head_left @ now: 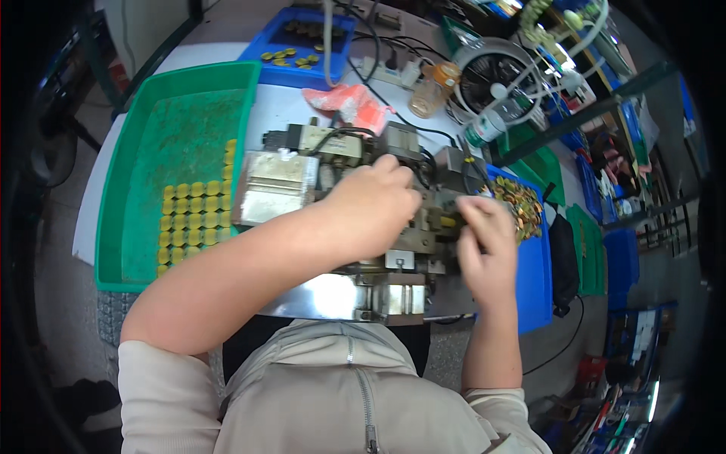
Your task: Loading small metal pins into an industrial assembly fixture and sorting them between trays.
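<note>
A metal fixture machine [414, 240] with blocks, cylinders and hoses stands in front of me. My left hand [378, 203] lies over its middle with the fingers curled; whatever they grip is hidden beneath them. To the right, my right hand [490, 240] is beside the machine's right end, its fingers bent and smeared by motion. Close to those fingertips, a small yellow piece [448, 222] shows in the fixture. Whether the right fingers hold anything cannot be made out.
At left, a green tray [125, 181] holds rows of yellow-green pieces [195, 219]. A blue bin [535, 284] with many small mixed parts [518, 204] stands at right. Behind are a blue tray [261, 49], a pink cloth [352, 104], an orange-capped bottle [435, 89] and a fan [495, 79].
</note>
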